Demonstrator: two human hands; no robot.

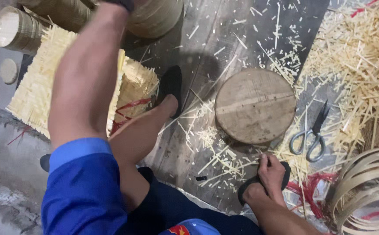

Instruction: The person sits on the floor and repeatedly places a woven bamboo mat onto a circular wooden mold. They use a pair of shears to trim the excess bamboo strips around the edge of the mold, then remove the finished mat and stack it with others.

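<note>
Bamboo slivers (224, 159) lie scattered on the dark plank floor (224, 48) just ahead of the right hand (271, 174), and that is where the fingers (263, 162) point. The hand rests low in the head view, knuckles up, fingers curled down and nearly closed with the tips against the floor among the thin pale sticks. Whether they have pinched 1 of the slivers I cannot tell; the tips are hidden under the hand itself. The loose sticks nearest it run mostly on a slant from lower left to upper right, and they lie to the left of the fingers and a little beyond them.

Just past the hand stands a round wooden block (255, 105), flat top up, close to the fingers but apart from them. To the right of the block lie scissors (312, 132) with dark blades and pale loop handles, handles toward the person, near the right hand.

The left arm (85, 74) stretches far up and away, over a woven bamboo mat (35, 93), toward stacked round bamboo frames (154, 17). Its hand is cut off by the top edge, so its grip cannot be made out. The right hand is by far the nearer to the slivers.

A deep heap of bamboo offcuts (359, 65) fills the right side, with coiled bamboo hoops (365, 191) and red string (311, 187) below. A bare leg and black shoe (171, 87) cross the middle.
</note>
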